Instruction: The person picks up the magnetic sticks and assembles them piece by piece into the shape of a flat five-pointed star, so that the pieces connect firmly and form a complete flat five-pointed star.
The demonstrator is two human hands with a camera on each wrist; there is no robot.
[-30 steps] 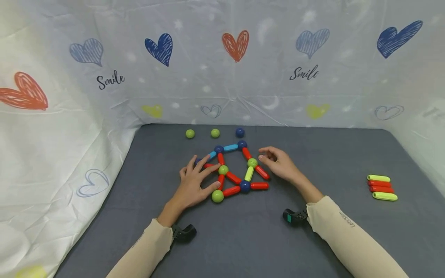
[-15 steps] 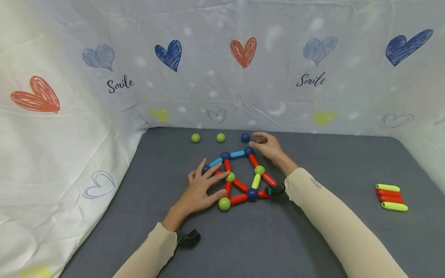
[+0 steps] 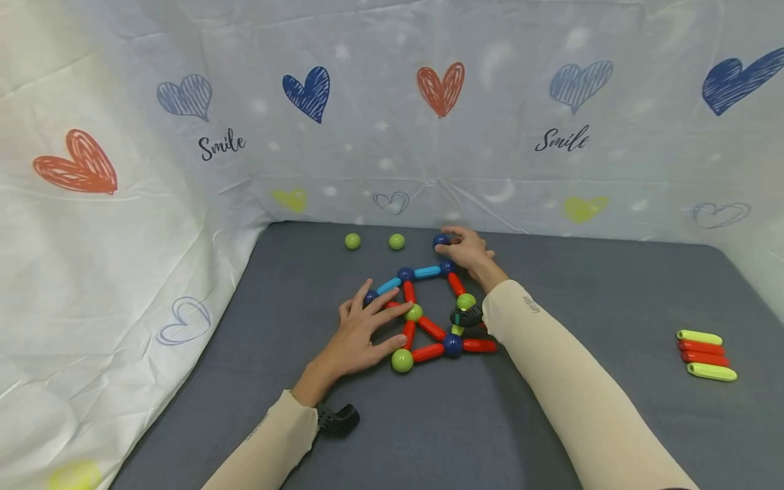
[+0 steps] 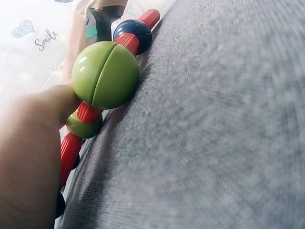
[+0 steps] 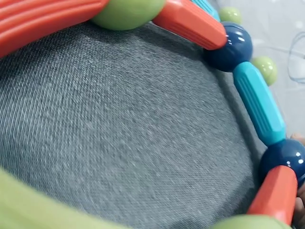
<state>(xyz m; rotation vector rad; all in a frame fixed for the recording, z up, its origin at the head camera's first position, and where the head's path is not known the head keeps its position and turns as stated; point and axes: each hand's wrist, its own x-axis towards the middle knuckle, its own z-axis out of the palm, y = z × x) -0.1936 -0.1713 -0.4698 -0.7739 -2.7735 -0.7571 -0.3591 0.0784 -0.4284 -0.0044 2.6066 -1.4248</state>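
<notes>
On the grey table (image 3: 392, 442), right of 2 green balls (image 3: 397, 241), the right hand (image 3: 468, 250) pinches a loose blue ball (image 3: 439, 239), while the left hand (image 3: 360, 335) lies spread and ungripping over the rod-and-ball frame (image 3: 433, 329).

The left sleeve (image 3: 269, 441) and right sleeve (image 3: 569, 381) are cream, bearing small dark lettering (image 3: 531, 304). Perforated black straps (image 3: 474, 316) carry black wrist cameras (image 3: 344, 421), the right one marked by a teal patch (image 4: 90, 32).
</notes>
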